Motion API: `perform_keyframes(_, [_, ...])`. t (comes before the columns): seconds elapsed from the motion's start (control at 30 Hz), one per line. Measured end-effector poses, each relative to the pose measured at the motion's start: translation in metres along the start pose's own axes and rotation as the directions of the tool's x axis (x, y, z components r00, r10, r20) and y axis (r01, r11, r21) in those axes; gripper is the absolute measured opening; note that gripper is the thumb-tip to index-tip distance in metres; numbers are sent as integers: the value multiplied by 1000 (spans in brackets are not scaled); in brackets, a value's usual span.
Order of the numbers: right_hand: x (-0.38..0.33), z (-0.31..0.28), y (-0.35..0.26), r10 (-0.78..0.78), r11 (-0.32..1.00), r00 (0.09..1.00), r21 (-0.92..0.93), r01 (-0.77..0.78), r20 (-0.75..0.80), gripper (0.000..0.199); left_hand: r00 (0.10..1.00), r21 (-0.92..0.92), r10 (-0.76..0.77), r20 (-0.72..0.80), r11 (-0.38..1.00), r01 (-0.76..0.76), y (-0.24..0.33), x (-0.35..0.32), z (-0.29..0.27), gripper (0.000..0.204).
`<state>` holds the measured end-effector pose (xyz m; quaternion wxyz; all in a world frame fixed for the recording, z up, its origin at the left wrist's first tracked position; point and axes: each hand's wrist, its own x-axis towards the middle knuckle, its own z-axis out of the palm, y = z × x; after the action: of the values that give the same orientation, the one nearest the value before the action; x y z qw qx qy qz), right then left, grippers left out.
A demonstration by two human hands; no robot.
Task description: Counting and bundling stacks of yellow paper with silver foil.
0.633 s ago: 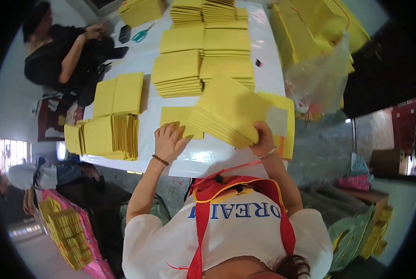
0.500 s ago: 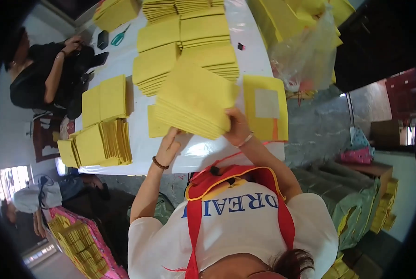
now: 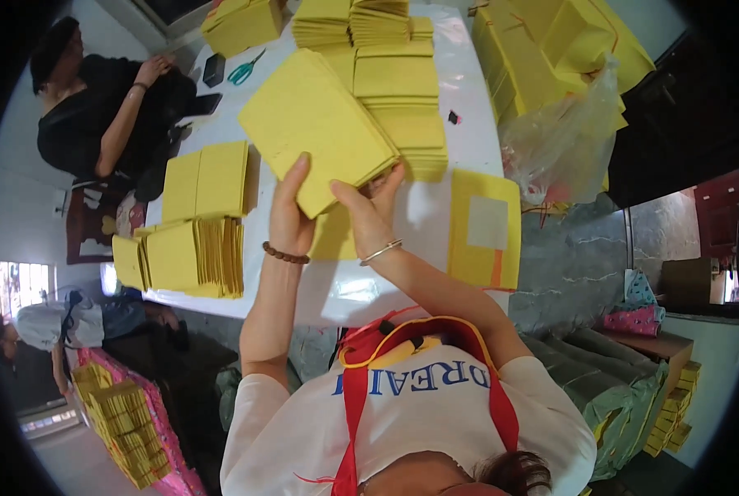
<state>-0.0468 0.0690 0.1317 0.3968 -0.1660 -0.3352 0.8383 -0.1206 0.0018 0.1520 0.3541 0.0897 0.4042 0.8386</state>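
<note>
Swung toward eleven o'clock, the yellow rectangular papery stack [image 3: 316,124] fills my left hand [image 3: 291,213] and right hand [image 3: 371,218]; likely squaring, needing even pressure next.

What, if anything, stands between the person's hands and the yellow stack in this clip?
Nothing visible does. The left hand and right hand both touch the yellow stack directly at its near end; any fingers beneath are hidden. The yellow bundles on the table lie beyond, not in between.
</note>
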Motion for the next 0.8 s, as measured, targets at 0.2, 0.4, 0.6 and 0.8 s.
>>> perform_keyframes(0.2, [39,20,-1,-76,997,978,19,74,197,100,999,19,27,28,999,-28,63,85,-1,35])
perform_keyframes(0.4, [68,-21,-13,198,962,975,-211,-174,101,79,960,124,-161,230,983,135,113,205,-37,33])
perform_keyframes(0.6, [83,-56,-6,286,911,957,-326,-254,55,45,968,242,-236,82,947,211,94,253,-32,34])
perform_keyframes(0.8, [95,-63,-3,347,895,936,-321,-311,60,35,933,291,-355,-67,887,358,57,269,-38,35])
